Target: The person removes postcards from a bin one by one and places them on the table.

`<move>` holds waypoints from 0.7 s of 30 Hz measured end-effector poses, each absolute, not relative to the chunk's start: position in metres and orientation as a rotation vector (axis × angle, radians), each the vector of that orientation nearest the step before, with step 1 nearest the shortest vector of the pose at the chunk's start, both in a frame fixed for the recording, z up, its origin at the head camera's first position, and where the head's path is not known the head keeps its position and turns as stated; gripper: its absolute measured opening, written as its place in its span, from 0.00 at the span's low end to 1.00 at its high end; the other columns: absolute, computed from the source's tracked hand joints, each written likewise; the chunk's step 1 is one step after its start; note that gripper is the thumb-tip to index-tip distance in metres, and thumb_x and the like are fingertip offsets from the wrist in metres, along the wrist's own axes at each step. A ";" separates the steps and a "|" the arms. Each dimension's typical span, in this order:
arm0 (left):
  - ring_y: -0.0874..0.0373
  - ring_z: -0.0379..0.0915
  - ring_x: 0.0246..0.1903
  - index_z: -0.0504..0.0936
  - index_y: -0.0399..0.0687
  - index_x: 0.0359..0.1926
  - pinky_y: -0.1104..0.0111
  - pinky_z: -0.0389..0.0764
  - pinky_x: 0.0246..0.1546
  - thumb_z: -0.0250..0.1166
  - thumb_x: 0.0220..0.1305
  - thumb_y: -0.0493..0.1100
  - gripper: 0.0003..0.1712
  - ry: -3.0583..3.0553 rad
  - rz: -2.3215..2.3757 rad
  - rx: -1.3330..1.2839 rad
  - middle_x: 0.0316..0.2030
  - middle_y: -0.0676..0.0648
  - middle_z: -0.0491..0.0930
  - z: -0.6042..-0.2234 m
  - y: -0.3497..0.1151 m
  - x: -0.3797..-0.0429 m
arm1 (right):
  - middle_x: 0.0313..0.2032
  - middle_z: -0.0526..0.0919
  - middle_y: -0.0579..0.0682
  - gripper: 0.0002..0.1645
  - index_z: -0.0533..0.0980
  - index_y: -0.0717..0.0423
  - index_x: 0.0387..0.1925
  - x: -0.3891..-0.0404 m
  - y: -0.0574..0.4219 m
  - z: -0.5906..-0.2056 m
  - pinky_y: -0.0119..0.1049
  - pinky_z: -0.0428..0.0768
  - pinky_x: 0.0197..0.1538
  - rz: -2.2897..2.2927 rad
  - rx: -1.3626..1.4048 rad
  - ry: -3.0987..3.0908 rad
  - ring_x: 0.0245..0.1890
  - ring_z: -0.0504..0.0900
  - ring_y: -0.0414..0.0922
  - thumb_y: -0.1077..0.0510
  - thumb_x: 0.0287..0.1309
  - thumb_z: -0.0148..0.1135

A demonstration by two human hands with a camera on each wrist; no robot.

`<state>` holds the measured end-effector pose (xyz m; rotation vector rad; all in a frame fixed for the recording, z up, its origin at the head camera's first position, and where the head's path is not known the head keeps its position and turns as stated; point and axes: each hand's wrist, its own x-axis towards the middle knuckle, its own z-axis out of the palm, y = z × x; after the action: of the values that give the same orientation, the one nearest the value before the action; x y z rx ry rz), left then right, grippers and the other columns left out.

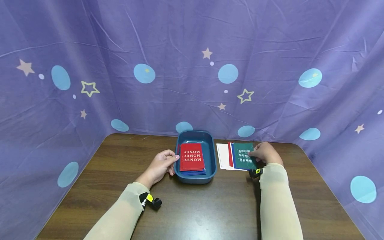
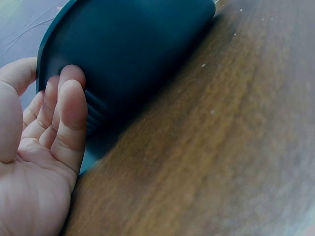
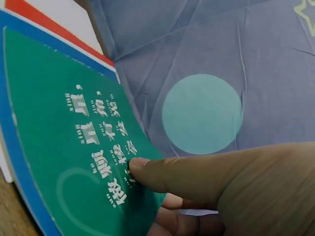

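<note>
1 grn card [image 1: 243, 156]—in R hand [image 1: 266, 154]

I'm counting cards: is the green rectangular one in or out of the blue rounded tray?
Out: the green card is beside the tray, pinched by the right fingers.

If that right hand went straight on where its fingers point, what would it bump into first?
Past the green card it pinches, the right hand would likely first meet the blue card showing along that card's opposite edge; whether it would brush it or pass over is unclear.
</note>
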<state>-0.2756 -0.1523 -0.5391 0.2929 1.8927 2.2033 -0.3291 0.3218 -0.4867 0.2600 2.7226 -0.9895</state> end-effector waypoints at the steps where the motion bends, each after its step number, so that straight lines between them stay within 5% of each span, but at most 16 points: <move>1: 0.60 0.77 0.14 0.75 0.43 0.39 0.72 0.80 0.12 0.66 0.76 0.40 0.09 1.893 2.204 0.293 0.17 0.52 0.81 -0.539 -0.152 -0.276 | 0.26 0.86 0.52 0.16 0.81 0.60 0.30 -0.329 0.321 -0.487 0.39 0.79 0.30 -0.970 0.260 2.735 0.28 0.82 0.47 0.53 0.60 0.78; 11: 0.60 0.77 0.13 0.74 0.43 0.38 0.72 0.80 0.12 0.66 0.76 0.39 0.09 1.869 2.226 0.275 0.17 0.52 0.81 -0.538 -0.152 -0.275 | 0.26 0.84 0.54 0.18 0.79 0.59 0.30 -0.330 0.315 -0.482 0.44 0.78 0.34 -0.894 0.289 2.788 0.29 0.80 0.50 0.51 0.58 0.80; 21: 0.60 0.77 0.13 0.74 0.43 0.39 0.72 0.80 0.12 0.66 0.76 0.39 0.09 1.877 2.219 0.281 0.17 0.52 0.80 -0.539 -0.152 -0.274 | 0.28 0.81 0.52 0.17 0.79 0.58 0.34 -0.326 0.308 -0.464 0.43 0.78 0.35 -1.004 0.161 2.876 0.33 0.79 0.50 0.48 0.68 0.71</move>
<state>-0.2745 -0.1521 -0.5392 0.2813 1.8775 2.2188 -0.3262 0.3080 -0.4639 0.1612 2.8762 -1.0035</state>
